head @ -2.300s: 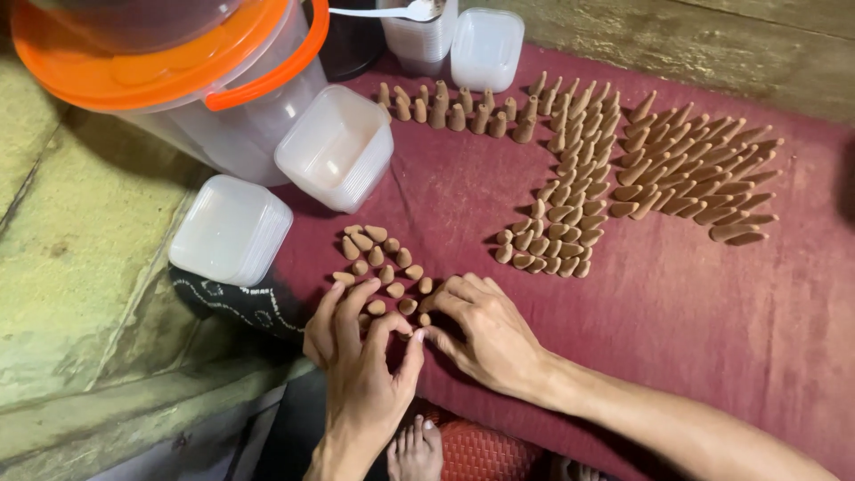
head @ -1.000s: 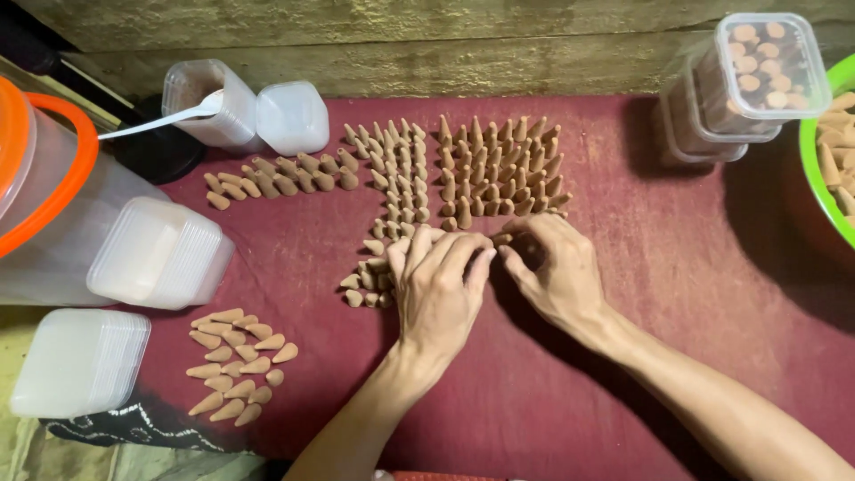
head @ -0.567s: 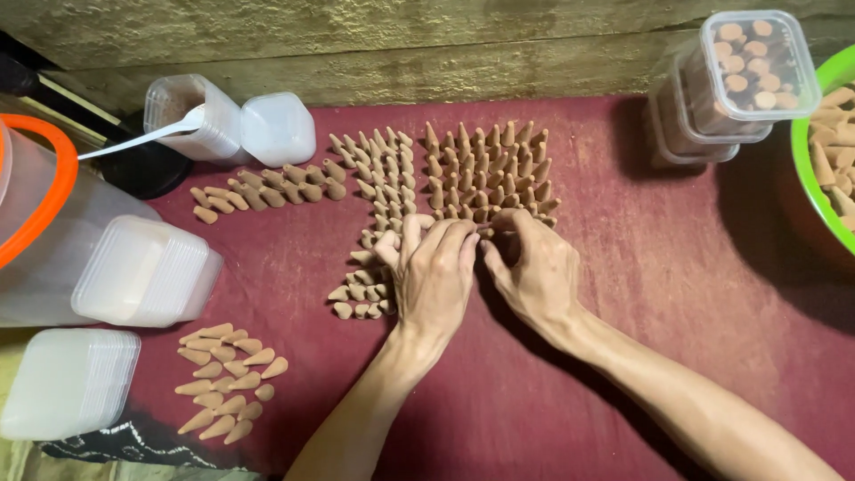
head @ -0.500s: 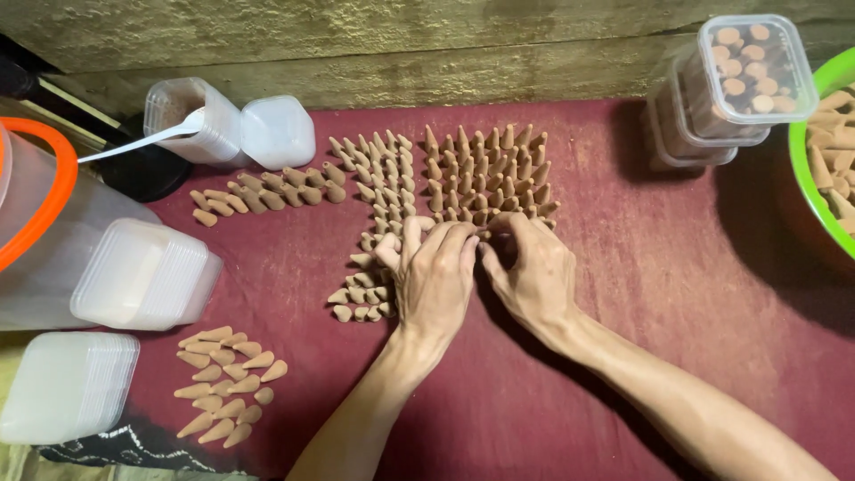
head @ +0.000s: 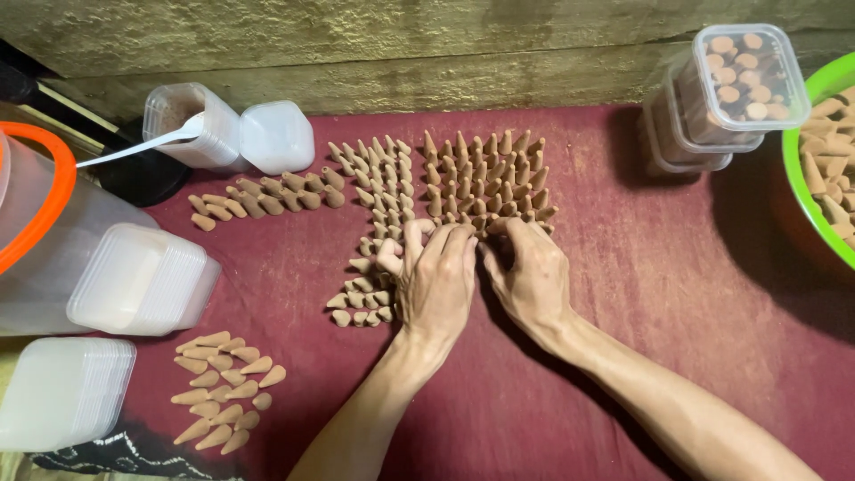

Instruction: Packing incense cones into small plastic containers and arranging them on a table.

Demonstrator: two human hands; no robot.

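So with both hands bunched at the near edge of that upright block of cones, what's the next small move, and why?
Probably draw the nearest row together with the fingertips and lift it clear. The left hand and right hand meet, fingers curled, at the near edge of the standing cones on the red cloth. Whether they already grip any cones is hidden under the fingers.

Both my hands at the near edge of the upright cones

My left hand (head: 436, 281) and right hand (head: 533, 274) lie side by side on the red cloth (head: 677, 321), fingertips touching the standing cones (head: 485, 178); left of those cones lie more cones (head: 267, 196), right of them a green bowl (head: 806, 205).
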